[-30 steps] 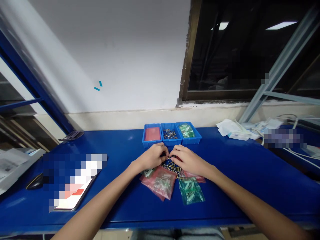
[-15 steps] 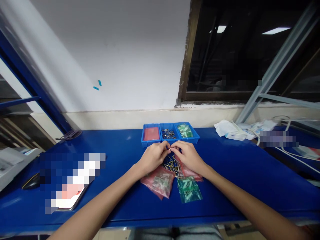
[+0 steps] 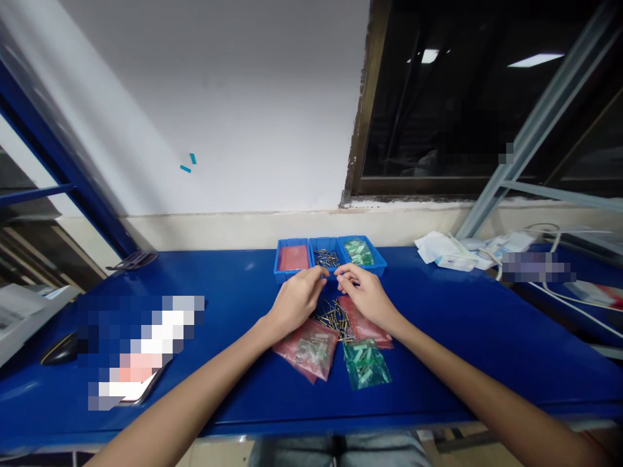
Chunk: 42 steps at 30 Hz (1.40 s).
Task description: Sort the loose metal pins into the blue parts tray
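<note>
My left hand (image 3: 298, 297) hovers just in front of the blue bins, its thumb and fingers curled together in a pinch. Opposite it, my right hand (image 3: 366, 293) is pinched too, a small gap from the left. Whatever the fingertips hold, if anything, is too small to make out. Below and between them lies a loose pile of thin metal pins (image 3: 337, 319), gold and silver. A pink plastic bag (image 3: 311, 350) with pale pieces inside lies by my left wrist. Another pink bag (image 3: 359, 323) is partly under my right hand, and a green bag (image 3: 367, 364) lies nearer me.
Three joined blue bins (image 3: 293, 272) stand near the wall, holding pink bags, dark metal pins and green packets. Left on the blue table (image 3: 233, 383) are a black mouse (image 3: 61, 349) and a blurred flat device. White papers (image 3: 450, 251) and cables lie at right.
My hands have parted from where their fingertips met, leaving a small gap. The bags and pin pile stay in place; the view has shifted slightly.
</note>
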Motion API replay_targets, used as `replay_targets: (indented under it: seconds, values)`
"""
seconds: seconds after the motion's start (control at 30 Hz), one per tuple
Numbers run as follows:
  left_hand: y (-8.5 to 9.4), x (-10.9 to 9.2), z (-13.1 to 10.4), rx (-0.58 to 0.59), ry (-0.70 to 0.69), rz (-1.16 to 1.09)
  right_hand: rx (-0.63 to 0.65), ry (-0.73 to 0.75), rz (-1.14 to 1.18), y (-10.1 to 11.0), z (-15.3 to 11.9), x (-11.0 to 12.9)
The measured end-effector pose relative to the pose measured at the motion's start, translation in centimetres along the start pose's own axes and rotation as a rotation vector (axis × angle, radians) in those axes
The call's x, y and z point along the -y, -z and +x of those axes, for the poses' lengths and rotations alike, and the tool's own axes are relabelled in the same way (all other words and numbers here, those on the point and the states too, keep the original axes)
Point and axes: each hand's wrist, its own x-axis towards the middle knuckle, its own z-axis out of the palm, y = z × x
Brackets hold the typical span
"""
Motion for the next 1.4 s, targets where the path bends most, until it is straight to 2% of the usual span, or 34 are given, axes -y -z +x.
replay_targets:
  seconds: [0.13, 0.3, 0.47, 0.77, 0.9, 1.1, 1.27, 1.4]
  values:
    - [0.0, 0.0, -0.1, -0.028, 0.057, -0.030, 0.095, -0.008, 0.015, -0.2, 0.0, 0.2]
    - [0.2, 0.1, -0.2, -0.062, 0.007, 0.012, 0.127, -0.041, 0.147, -0.2, -0.1, 0.4]
    - [0.3, 0.1, -0.2, -0.013, -0.039, 0.059, 0.090, -0.030, 0.155, 0.2, -0.1, 0.3]
    - [0.1, 0.2, -0.1, 0.084, -0.086, 0.235, -0.012, 0.071, -0.021, -0.1, -0.6, 1.0]
    - [0.1, 0.7, -0.1, 0.060, -0.049, 0.144, -0.025, 0.066, 0.050, -0.1, -0.9, 0.9]
    - [0.5, -0.6, 0.1, -0.104, 0.014, -0.212, -0.012, 0.041, 0.073, -0.4, -0.8, 0.3]
    - [0.5, -1.1, -0.1, -0.171, 0.023, -0.230, 0.042, 0.042, 0.117, -0.5, -0.9, 0.3]
    - [0.9, -0.3, 0.1, -0.142, -0.063, -0.168, 0.044, 0.139, -0.073, 0.2, -0.8, 0.6]
